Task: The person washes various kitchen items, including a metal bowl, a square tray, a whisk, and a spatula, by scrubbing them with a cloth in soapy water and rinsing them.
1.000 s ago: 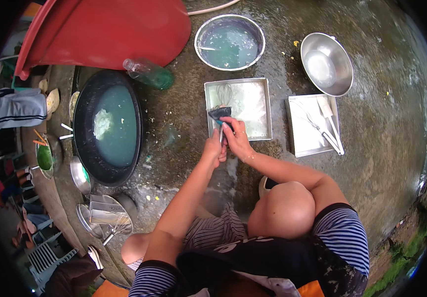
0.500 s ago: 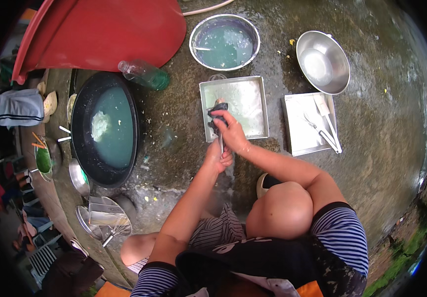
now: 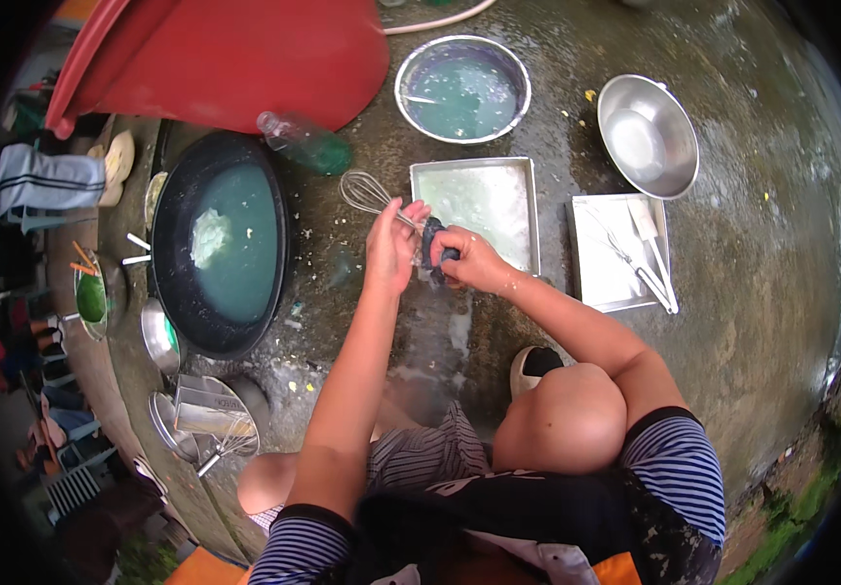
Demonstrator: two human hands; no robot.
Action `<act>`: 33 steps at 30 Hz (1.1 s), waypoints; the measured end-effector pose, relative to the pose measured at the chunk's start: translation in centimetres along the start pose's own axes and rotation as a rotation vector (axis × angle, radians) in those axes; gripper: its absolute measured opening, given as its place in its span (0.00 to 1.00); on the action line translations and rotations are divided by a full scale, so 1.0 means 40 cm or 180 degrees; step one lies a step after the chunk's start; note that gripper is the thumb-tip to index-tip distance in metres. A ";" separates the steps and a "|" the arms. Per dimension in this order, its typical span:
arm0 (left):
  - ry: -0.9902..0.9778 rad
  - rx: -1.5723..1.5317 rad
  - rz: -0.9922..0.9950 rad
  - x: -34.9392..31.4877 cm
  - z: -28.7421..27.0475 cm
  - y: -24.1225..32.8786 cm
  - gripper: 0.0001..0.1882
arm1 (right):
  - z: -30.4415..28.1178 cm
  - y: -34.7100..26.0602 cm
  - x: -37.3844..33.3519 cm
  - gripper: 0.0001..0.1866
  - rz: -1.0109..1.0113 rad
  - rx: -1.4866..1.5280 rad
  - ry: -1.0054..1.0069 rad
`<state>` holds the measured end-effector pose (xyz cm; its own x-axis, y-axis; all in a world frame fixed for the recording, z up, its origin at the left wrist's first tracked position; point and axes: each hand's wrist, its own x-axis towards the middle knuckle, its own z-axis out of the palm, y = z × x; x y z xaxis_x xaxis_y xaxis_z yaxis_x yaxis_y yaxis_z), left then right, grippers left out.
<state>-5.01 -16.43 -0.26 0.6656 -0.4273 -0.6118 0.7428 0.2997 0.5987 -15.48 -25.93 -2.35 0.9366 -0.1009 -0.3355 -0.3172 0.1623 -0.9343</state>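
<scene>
My left hand (image 3: 389, 244) grips the handle of a wire whisk (image 3: 370, 193), whose head points up and left over the wet concrete. My right hand (image 3: 471, 258) presses a dark scrubbing pad (image 3: 431, 249) against the whisk's handle. Both hands meet just left of a square metal tray (image 3: 484, 200) filled with soapy water. I am crouched, with my knees low in the picture.
A large black pan (image 3: 221, 244) of greenish water lies left, a plastic bottle (image 3: 304, 144) above it. A steel basin (image 3: 461, 90) of water, an empty steel bowl (image 3: 647, 135) and a tray with utensils (image 3: 620, 252) sit behind. A red tub (image 3: 226, 54) stands top left.
The whisk has come out of the tray and now lies to the left, held by my left hand. My right hand with the pad has shifted down beside the tray's edge.
</scene>
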 end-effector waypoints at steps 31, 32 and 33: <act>-0.1392 0.4378 0.2153 0.248 0.275 0.087 0.25 | -0.307 0.131 -0.466 0.15 0.0065 -0.2735 0.3132; -0.1375 0.4821 0.2431 0.280 0.268 0.109 0.22 | -0.323 0.135 -0.525 0.16 0.0361 -0.3053 0.3140; -0.1353 0.5267 0.2704 0.308 0.261 0.118 0.20 | -0.331 0.130 -0.568 0.18 0.0664 -0.3366 0.3137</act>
<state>5.94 -29.17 0.43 0.5147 -0.8552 0.0619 -0.6972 -0.3753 0.6108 -40.40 -35.79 -1.18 0.5195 -0.8544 -0.0116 -0.7980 -0.4803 -0.3640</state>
